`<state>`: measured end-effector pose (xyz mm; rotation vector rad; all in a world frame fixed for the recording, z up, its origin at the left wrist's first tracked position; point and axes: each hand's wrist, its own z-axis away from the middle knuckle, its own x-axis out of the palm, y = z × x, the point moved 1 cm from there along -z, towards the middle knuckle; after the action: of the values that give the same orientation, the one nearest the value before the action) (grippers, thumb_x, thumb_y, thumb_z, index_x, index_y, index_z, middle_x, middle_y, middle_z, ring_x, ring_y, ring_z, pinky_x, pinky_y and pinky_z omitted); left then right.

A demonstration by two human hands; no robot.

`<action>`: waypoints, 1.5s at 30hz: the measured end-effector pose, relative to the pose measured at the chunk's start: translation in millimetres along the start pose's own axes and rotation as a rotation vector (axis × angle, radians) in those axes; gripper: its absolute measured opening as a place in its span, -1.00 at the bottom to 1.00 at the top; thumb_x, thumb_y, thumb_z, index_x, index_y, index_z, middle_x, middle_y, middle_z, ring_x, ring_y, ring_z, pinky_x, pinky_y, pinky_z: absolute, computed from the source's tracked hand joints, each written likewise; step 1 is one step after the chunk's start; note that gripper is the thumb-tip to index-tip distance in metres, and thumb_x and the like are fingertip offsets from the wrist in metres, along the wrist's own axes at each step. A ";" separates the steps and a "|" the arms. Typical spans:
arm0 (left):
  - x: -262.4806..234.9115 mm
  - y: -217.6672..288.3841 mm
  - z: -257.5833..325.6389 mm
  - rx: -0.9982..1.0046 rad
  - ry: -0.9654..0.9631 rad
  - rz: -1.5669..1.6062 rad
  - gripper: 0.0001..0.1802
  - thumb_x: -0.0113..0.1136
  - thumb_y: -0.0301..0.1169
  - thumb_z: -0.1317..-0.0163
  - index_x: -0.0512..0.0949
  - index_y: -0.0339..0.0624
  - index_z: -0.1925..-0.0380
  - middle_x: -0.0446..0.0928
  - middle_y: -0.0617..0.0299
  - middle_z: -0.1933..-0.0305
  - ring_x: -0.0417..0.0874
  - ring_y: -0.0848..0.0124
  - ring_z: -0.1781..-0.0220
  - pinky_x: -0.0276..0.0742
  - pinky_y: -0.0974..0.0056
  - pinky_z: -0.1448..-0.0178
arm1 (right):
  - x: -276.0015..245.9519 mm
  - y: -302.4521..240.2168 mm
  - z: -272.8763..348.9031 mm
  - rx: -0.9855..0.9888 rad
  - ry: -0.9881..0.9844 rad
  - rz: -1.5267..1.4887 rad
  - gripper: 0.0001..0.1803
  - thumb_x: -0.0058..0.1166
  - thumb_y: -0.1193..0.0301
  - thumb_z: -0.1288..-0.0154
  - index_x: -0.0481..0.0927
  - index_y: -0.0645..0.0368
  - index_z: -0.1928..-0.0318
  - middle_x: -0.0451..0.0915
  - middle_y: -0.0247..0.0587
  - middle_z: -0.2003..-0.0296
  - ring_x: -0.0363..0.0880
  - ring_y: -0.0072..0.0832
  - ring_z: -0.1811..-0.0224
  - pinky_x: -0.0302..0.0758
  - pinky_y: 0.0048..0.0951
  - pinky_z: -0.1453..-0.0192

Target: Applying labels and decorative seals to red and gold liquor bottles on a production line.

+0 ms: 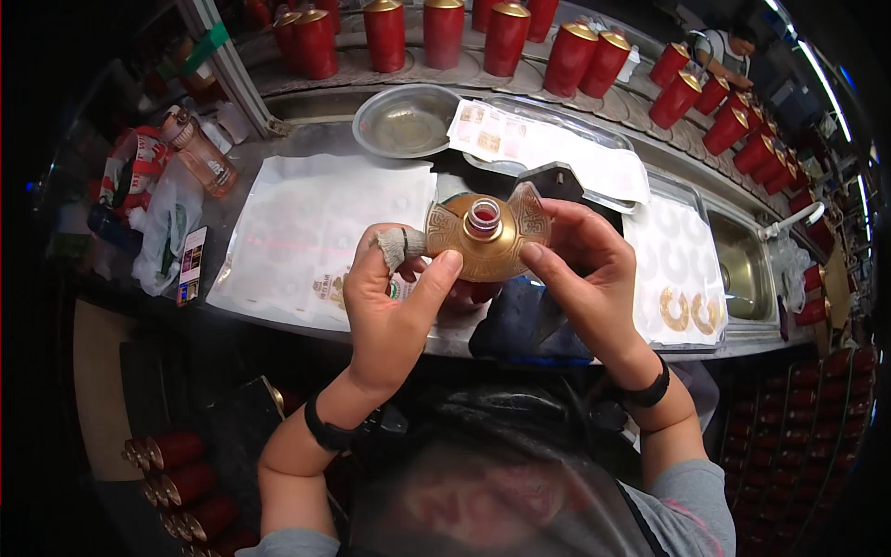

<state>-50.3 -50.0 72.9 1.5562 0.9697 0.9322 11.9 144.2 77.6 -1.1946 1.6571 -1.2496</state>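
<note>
Gold label (487, 243) sitting around the neck of a red bottle (484, 216), held mid-frame above the worktop (445, 336) edge. Left hand (394, 311) closing on the label's nine o'clock side — thumb pressing its lower rim, one fingertip wrapped in cloth. Right hand (585, 269) gripping the three o'clock side, fingers curled over the edge. Steel bowl (406, 121) lying at twelve o'clock; white sticker sheets (316, 223) at nine; red canisters (506, 37) lining the far shelf.

Looks like small bottling/packing workshop: rows of red bottles w/ gold caps (506, 37) along steel counter (733, 348), label sheets (316, 232) spread out, sink (742, 265) at right, another worker (729, 46) at back
</note>
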 end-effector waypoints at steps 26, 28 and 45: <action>-3.2 -27.9 -30.7 -0.038 -0.123 0.250 -0.42 0.19 -0.47 -0.33 0.32 -0.31 -0.34 0.46 0.08 -0.29 0.49 0.37 -0.30 0.34 0.21 -0.43 | 18.2 41.3 -31.2 0.113 -0.087 -0.224 -0.57 0.42 0.47 -0.18 0.54 0.23 -0.02 0.46 -0.37 -0.10 0.57 -0.78 0.30 0.52 -0.73 0.31; -4.5 -26.6 -32.7 -0.050 -0.122 0.259 -0.42 0.19 -0.48 -0.33 0.32 -0.31 -0.34 0.45 0.08 -0.29 0.49 0.37 -0.30 0.34 0.21 -0.43 | 20.2 41.5 -33.6 0.118 -0.084 -0.261 -0.57 0.42 0.47 -0.19 0.53 0.23 -0.03 0.44 -0.37 -0.13 0.57 -0.78 0.32 0.52 -0.73 0.31; -10.7 -27.4 -39.6 -0.070 -0.124 0.267 -0.40 0.20 -0.46 -0.35 0.30 -0.34 -0.36 0.46 0.08 -0.28 0.49 0.37 -0.30 0.34 0.21 -0.44 | 28.5 40.5 -33.4 0.028 -0.033 -0.219 -0.56 0.29 0.56 -0.26 0.56 0.31 -0.15 0.58 -0.23 -0.08 0.63 -0.62 0.06 0.61 -0.59 0.02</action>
<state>-94.1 -42.0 51.7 1.6890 0.6444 1.0285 -37.4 130.5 46.7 -1.4012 1.5116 -1.3728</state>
